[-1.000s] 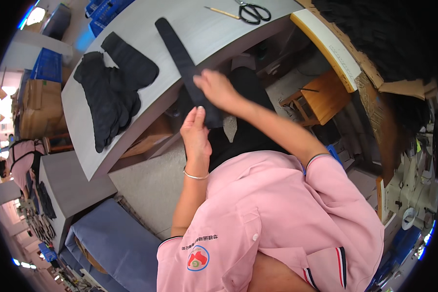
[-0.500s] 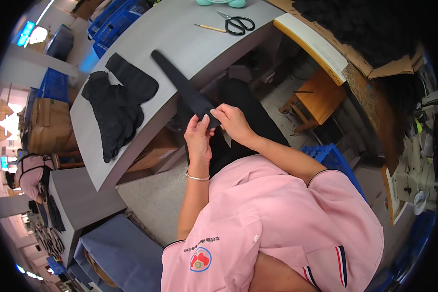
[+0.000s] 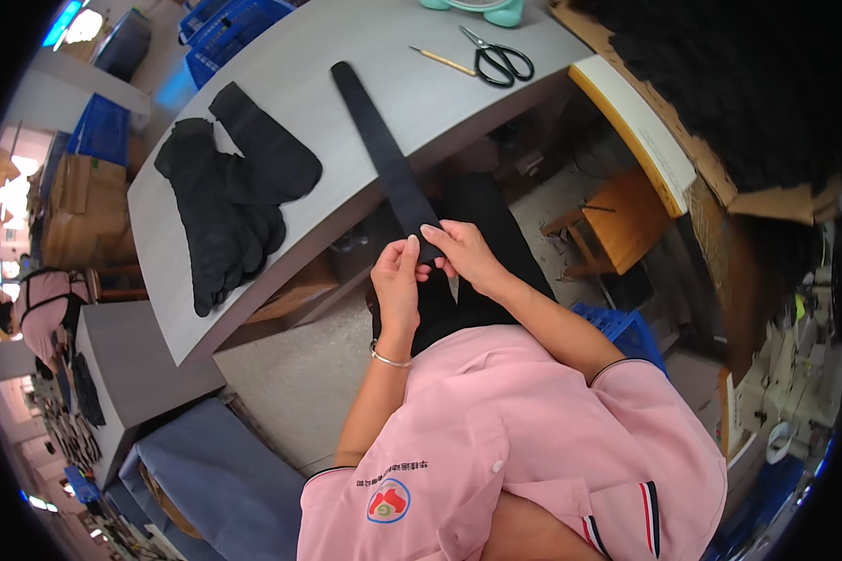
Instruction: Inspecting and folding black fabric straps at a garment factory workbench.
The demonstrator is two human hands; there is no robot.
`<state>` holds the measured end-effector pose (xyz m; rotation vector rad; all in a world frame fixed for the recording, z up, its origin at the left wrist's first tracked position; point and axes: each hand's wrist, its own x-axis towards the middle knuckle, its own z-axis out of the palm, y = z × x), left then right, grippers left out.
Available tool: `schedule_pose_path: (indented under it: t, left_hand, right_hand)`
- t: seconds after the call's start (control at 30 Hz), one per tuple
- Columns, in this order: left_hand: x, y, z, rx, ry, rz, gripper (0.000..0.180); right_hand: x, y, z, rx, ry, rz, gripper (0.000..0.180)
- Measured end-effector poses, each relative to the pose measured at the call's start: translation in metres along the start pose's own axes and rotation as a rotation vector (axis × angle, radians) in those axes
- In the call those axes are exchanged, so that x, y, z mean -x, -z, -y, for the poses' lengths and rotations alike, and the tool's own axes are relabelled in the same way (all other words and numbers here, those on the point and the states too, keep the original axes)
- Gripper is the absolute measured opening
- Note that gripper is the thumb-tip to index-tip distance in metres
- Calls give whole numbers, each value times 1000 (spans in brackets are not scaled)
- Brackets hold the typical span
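A long, narrow black sock-like fabric piece point(image 3: 384, 150) stretches from my hands up onto the grey table point(image 3: 299, 56), its rounded far end lying on the top. My left hand point(image 3: 399, 280) pinches the near end between thumb and fingers. Close beside it, my right hand point(image 3: 468, 254) grips the same end, thumb on top. Both hands are above my lap, just off the table's near edge. To their left, a pile of black socks point(image 3: 220, 206) lies on the table, overlapping one another.
Black-handled scissors point(image 3: 503, 67) and a thin wooden-handled tool point(image 3: 444, 60) lie toward the table's far right, near a turquoise object point(image 3: 482, 7). A wooden stool point(image 3: 622, 220) and a blue basket point(image 3: 622, 327) stand at right. A cardboard box point(image 3: 786, 201) holds black material. Another person point(image 3: 51, 313) bends at far left.
The whole view has shifted a little. The fabric piece's far end, blurred before, now lies still and straighter on the table. Both hands keep their hold on the near end.
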<state>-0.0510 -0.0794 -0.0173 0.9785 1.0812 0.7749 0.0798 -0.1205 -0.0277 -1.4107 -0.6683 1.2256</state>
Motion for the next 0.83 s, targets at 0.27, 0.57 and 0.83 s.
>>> schedule_pose_path:
  t: [0.27,0.57,0.83]
  left_hand:
    - [-91,-16,-43,-1096,-890,133,56]
    - [-194,-37,-55,-1342,-888,102,68]
    - [-270,-45,-76,-1280,-874,8,76]
  right_hand:
    - [-32,-2,23,-134,-120,15,31]
    - [-19,18,24,26,-74,5,39]
    - [25,50,28,114,-152,-20,26]
